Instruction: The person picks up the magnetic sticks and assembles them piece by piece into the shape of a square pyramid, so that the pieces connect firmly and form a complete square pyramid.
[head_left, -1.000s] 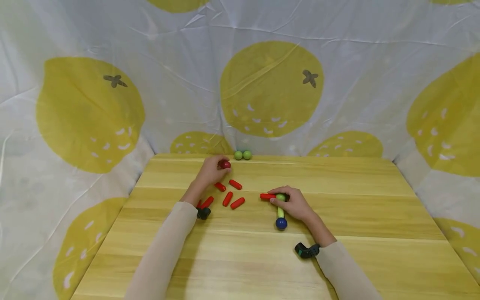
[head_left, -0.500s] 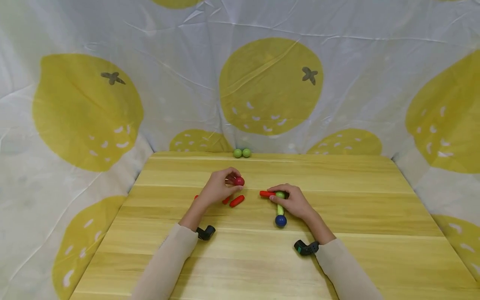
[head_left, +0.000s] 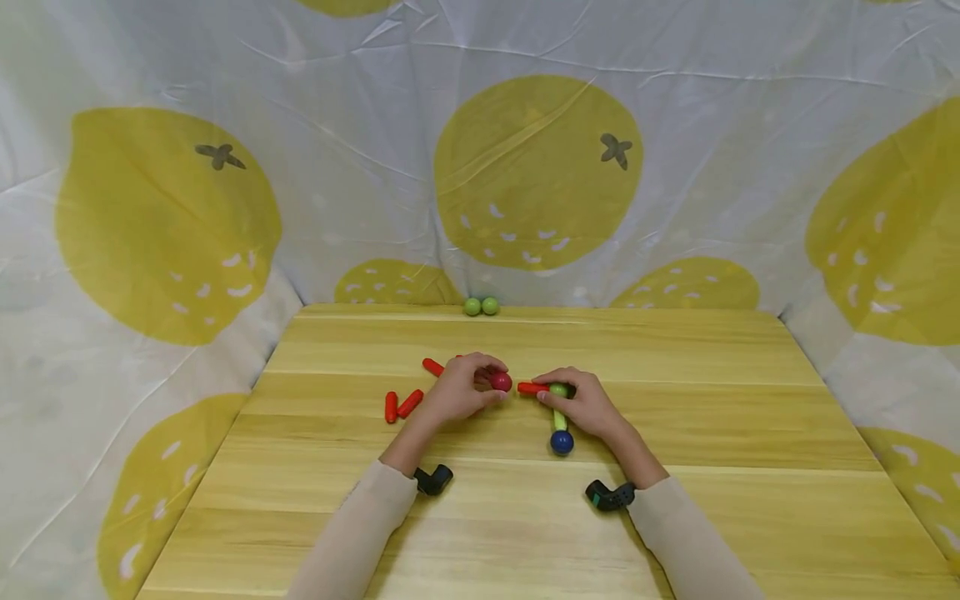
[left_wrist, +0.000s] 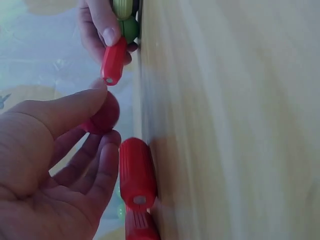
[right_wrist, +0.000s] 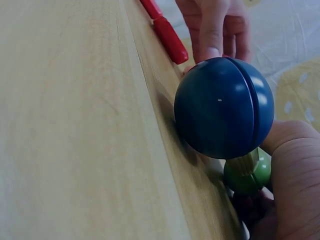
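My left hand pinches a dark red ball between thumb and fingers, just left of a red rod. In the left wrist view the ball is close to the metal-tipped end of that rod. My right hand grips the rod where it meets a green ball. From the green ball a yellow-green rod runs toward me to a blue ball. The blue ball fills much of the right wrist view, its seam showing.
Several loose red rods lie on the wooden table around my left hand, one upright in the head view, and some partly hidden behind it. Two green balls sit at the far edge, against a lemon-print cloth.
My left hand has brought the dark red ball from near the far edge, rightward and toward me, up to the red rod's end. My right hand and its pieces have hardly moved.
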